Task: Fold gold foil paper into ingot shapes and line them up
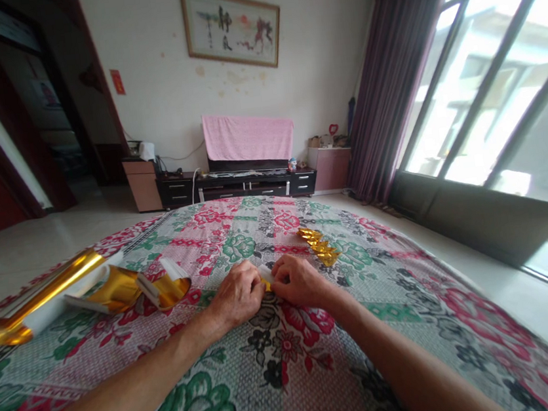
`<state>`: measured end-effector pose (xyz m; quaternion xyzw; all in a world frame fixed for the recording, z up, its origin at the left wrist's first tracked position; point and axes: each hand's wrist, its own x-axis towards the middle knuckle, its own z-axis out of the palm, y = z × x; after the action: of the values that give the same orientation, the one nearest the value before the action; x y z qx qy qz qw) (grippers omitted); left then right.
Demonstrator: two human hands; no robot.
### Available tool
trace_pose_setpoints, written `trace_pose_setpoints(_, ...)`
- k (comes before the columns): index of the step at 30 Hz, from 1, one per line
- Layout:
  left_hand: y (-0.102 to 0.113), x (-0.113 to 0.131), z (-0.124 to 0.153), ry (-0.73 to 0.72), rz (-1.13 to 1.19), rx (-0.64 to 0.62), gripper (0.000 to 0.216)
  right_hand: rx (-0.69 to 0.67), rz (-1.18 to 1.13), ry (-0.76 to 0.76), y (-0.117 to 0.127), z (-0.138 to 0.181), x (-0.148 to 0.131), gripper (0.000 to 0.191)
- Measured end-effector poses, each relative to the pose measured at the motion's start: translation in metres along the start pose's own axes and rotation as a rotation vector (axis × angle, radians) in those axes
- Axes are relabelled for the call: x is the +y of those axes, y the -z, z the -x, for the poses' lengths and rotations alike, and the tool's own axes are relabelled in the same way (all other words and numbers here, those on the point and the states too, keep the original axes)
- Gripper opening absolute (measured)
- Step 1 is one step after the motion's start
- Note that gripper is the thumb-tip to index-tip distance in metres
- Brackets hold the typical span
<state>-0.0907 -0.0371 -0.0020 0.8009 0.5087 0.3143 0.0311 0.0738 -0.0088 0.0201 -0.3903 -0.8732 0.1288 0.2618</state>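
Both hands meet at the middle of the flowered cloth (pixel 187 400), around a small piece of gold foil paper (pixel 266 284) with a white side. My left hand (pixel 241 291) is closed on its left end, the fingers pinched together. On the other end, my right hand (pixel 298 280) pinches with thumb and curled fingers. Most of the paper is hidden behind the fingers. Just beyond my right hand lies a row of several folded gold paper pieces (pixel 321 246). To the left, loose sheets of gold paper (pixel 115 291) with white backs lie partly curled.
A larger curled gold sheet (pixel 60 286) rests at the cloth's left side. Past the table's far edge stands a low black cabinet (pixel 247 185), with a pink cloth (pixel 249 136) draped over something above it. A purple curtain (pixel 378 81) and a window are on the right.
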Motion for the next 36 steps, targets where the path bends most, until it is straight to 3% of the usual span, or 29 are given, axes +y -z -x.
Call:
trace_pose_setpoints(20, -0.008, -0.002, -0.001, 0.043, -0.078, 0.024, 0.015, -0.010, 0.006, -0.019, -0.001, -0.003, 0.003, 0.014)
trace_pose_setpoints(25, -0.008, -0.003, -0.001, 0.045, -0.074, 0.026, 0.016, -0.067, -0.048, 0.063, 0.006, -0.001, 0.007, 0.014)
trace_pose_setpoints(30, -0.010, -0.004, -0.001, 0.048, -0.059, 0.033, 0.017, -0.049, -0.094, 0.053, 0.008, 0.001, 0.013, 0.024)
trace_pose_setpoints(36, -0.007, -0.001, 0.000, 0.046, -0.055, 0.030, 0.017, -0.034, -0.114, 0.114, 0.004, 0.002, 0.010, 0.022)
